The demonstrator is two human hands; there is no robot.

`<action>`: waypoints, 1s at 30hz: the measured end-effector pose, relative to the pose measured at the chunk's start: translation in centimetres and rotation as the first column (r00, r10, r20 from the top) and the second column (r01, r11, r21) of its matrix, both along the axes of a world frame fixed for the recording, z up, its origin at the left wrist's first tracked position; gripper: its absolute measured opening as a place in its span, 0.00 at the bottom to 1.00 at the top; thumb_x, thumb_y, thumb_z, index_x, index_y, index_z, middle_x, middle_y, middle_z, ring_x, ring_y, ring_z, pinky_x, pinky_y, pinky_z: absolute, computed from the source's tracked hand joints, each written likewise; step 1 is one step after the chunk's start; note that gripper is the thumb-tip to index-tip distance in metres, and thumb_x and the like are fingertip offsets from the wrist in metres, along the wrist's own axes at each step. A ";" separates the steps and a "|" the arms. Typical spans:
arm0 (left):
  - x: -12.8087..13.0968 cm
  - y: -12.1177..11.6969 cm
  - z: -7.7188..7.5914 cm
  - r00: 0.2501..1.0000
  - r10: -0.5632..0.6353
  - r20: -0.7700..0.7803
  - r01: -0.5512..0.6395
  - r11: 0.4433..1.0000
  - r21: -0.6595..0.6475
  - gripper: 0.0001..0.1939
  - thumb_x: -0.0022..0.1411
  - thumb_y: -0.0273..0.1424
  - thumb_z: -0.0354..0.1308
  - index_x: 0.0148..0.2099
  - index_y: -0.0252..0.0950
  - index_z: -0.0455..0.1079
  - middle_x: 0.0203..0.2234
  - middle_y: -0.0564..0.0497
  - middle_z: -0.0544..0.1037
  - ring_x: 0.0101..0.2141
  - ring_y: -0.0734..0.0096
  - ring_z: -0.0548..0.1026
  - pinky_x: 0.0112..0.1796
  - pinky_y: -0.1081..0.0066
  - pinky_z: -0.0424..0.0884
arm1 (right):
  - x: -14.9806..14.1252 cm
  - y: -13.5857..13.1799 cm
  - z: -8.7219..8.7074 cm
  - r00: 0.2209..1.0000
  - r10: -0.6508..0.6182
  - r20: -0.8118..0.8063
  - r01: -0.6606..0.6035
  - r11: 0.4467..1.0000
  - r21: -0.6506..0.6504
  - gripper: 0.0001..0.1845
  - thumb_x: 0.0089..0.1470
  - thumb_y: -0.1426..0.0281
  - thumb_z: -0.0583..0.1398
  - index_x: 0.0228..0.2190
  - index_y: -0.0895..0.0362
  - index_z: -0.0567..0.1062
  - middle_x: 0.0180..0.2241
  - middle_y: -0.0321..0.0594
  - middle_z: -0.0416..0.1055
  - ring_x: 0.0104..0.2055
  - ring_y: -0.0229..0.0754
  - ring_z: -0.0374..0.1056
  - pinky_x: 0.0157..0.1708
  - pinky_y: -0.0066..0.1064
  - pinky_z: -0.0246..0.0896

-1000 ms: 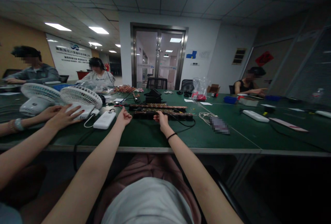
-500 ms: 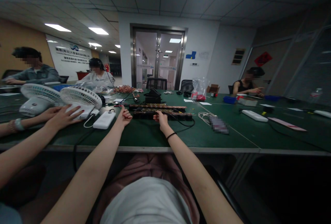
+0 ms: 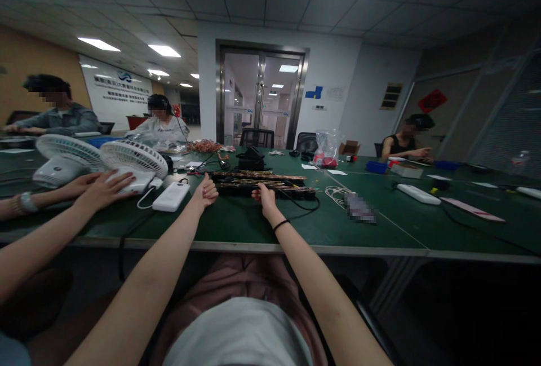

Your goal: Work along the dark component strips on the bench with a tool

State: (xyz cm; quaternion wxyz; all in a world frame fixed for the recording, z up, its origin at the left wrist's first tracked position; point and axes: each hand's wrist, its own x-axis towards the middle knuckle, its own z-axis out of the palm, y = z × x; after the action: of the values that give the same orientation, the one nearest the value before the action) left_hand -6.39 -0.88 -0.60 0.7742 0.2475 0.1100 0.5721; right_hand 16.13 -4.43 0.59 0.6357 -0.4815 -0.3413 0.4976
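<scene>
A long black strip with rows of copper-coloured parts [image 3: 270, 187] lies across the green table [image 3: 236, 225] in front of me. My left hand [image 3: 205, 191] is curled closed at the strip's left end; what its fingers hold is too small to make out. My right hand [image 3: 265, 196] rests on the strip's near edge with fingers bent down onto it, a black band on the wrist. A black cable [image 3: 301, 206] loops from the strip toward my right arm.
A white power bank [image 3: 171, 197] lies left of my hand. A neighbour's hand [image 3: 104, 188] rests on a white desk fan [image 3: 132, 164]; a second fan [image 3: 63, 158] stands beside it. White coiled wire [image 3: 336, 192], a plastic bag [image 3: 326, 146] and other seated people lie farther off.
The camera has tipped slightly, so the scene sits a little lower. Both my hands stay at the strip, almost unmoved.
</scene>
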 end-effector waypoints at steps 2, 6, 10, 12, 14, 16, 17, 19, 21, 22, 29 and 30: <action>0.1 0.0 0.1 0.999 0.016 0.030 -0.016 1.000 0.000 0.33 0.76 0.41 0.39 0.17 0.37 0.42 0.07 0.59 0.46 0.08 0.82 0.43 0.11 0.78 0.43 | 0.0 0.0 0.0 1.000 0.002 -0.007 -0.002 1.000 -0.007 0.13 0.60 0.73 0.58 0.23 0.59 0.69 0.16 0.36 0.71 0.17 0.33 0.66 0.19 0.21 0.58; 0.3 -0.1 0.3 0.998 0.015 0.064 -0.015 1.000 -0.004 0.33 0.76 0.42 0.39 0.18 0.37 0.42 0.08 0.59 0.46 0.08 0.82 0.44 0.11 0.80 0.45 | -0.1 -0.2 0.2 1.000 -0.003 -0.006 0.003 1.000 -0.005 0.13 0.61 0.73 0.58 0.23 0.59 0.70 0.16 0.36 0.70 0.18 0.33 0.66 0.19 0.22 0.58; 0.3 -0.1 0.4 0.999 -0.001 0.054 0.002 1.000 -0.014 0.33 0.76 0.42 0.38 0.18 0.37 0.41 0.07 0.59 0.44 0.08 0.82 0.44 0.11 0.80 0.43 | -0.2 -0.4 0.4 1.000 -0.012 -0.005 0.012 1.000 0.000 0.15 0.61 0.74 0.58 0.22 0.59 0.69 0.16 0.36 0.70 0.17 0.33 0.65 0.19 0.22 0.58; 0.3 -0.2 0.4 0.999 -0.002 0.055 0.002 1.000 -0.003 0.33 0.77 0.42 0.38 0.18 0.37 0.40 0.07 0.59 0.44 0.08 0.82 0.43 0.11 0.80 0.43 | -0.2 -0.4 0.4 1.000 -0.010 -0.009 0.010 1.000 0.005 0.14 0.60 0.74 0.58 0.22 0.59 0.69 0.16 0.36 0.70 0.17 0.33 0.65 0.19 0.21 0.58; 0.3 -0.2 0.4 0.999 -0.008 0.054 0.007 1.000 0.013 0.33 0.77 0.41 0.38 0.18 0.37 0.40 0.07 0.59 0.44 0.08 0.82 0.43 0.10 0.80 0.42 | -0.1 -0.3 0.3 1.000 -0.007 -0.014 0.007 1.000 0.009 0.14 0.60 0.74 0.59 0.22 0.59 0.69 0.16 0.36 0.70 0.17 0.33 0.66 0.20 0.22 0.58; 0.3 -0.3 0.3 0.999 -0.018 0.049 0.017 0.999 0.032 0.32 0.77 0.40 0.37 0.18 0.38 0.40 0.07 0.59 0.44 0.08 0.82 0.43 0.10 0.81 0.42 | 0.0 -0.2 0.2 1.000 -0.010 -0.026 0.010 1.000 0.014 0.13 0.59 0.74 0.59 0.22 0.59 0.70 0.16 0.36 0.70 0.17 0.33 0.66 0.20 0.22 0.58; 0.3 -0.3 0.3 0.999 -0.023 0.048 0.021 0.999 0.042 0.32 0.77 0.40 0.37 0.18 0.38 0.40 0.07 0.59 0.44 0.07 0.82 0.43 0.10 0.80 0.41 | 0.0 -0.1 0.1 0.999 -0.012 -0.033 0.013 1.000 0.018 0.13 0.58 0.74 0.59 0.22 0.59 0.70 0.16 0.36 0.70 0.17 0.34 0.66 0.20 0.22 0.58; 0.3 -0.4 0.2 0.998 -0.037 0.043 0.034 0.998 0.058 0.32 0.77 0.39 0.37 0.18 0.38 0.41 0.07 0.59 0.45 0.07 0.82 0.44 0.10 0.80 0.39 | 0.1 0.0 0.1 0.999 -0.020 -0.046 0.022 0.999 0.027 0.13 0.58 0.74 0.58 0.22 0.59 0.70 0.15 0.36 0.70 0.17 0.33 0.65 0.19 0.22 0.57; 0.3 -0.4 0.1 0.998 -0.062 0.032 0.059 0.996 0.065 0.31 0.77 0.38 0.37 0.18 0.38 0.41 0.07 0.59 0.45 0.07 0.82 0.44 0.10 0.80 0.38 | 0.1 0.0 0.1 0.998 -0.024 -0.052 0.026 0.999 0.032 0.13 0.58 0.74 0.58 0.22 0.59 0.70 0.15 0.35 0.69 0.16 0.33 0.65 0.19 0.21 0.56; 0.4 -0.3 0.0 0.997 -0.079 0.023 0.077 0.995 0.062 0.31 0.77 0.38 0.37 0.18 0.38 0.42 0.07 0.60 0.46 0.07 0.82 0.44 0.10 0.79 0.37 | 0.1 0.0 0.2 0.998 -0.021 -0.053 0.022 0.999 0.031 0.12 0.58 0.74 0.58 0.22 0.59 0.70 0.15 0.35 0.69 0.16 0.33 0.65 0.19 0.21 0.56; 0.3 0.1 -0.3 0.988 -0.156 -0.016 0.156 0.988 0.005 0.31 0.77 0.39 0.37 0.19 0.38 0.41 0.07 0.60 0.45 0.06 0.81 0.46 0.10 0.79 0.38 | 0.3 0.2 0.4 0.999 0.014 -0.050 -0.015 1.000 -0.013 0.12 0.59 0.73 0.59 0.23 0.59 0.70 0.16 0.36 0.70 0.17 0.32 0.66 0.18 0.20 0.58; 0.3 0.1 -0.3 0.987 -0.157 -0.019 0.157 0.988 0.000 0.31 0.77 0.39 0.38 0.19 0.38 0.41 0.07 0.60 0.45 0.06 0.81 0.47 0.10 0.79 0.38 | 0.4 0.3 0.3 0.999 0.019 -0.048 -0.020 1.000 -0.018 0.12 0.59 0.73 0.59 0.23 0.59 0.70 0.16 0.36 0.70 0.17 0.32 0.66 0.19 0.20 0.58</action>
State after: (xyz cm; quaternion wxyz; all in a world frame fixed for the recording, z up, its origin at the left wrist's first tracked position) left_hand -6.13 -0.77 -0.87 0.8156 0.2612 0.0970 0.5072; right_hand 16.48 -4.13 0.89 0.6342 -0.4719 -0.3259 0.5185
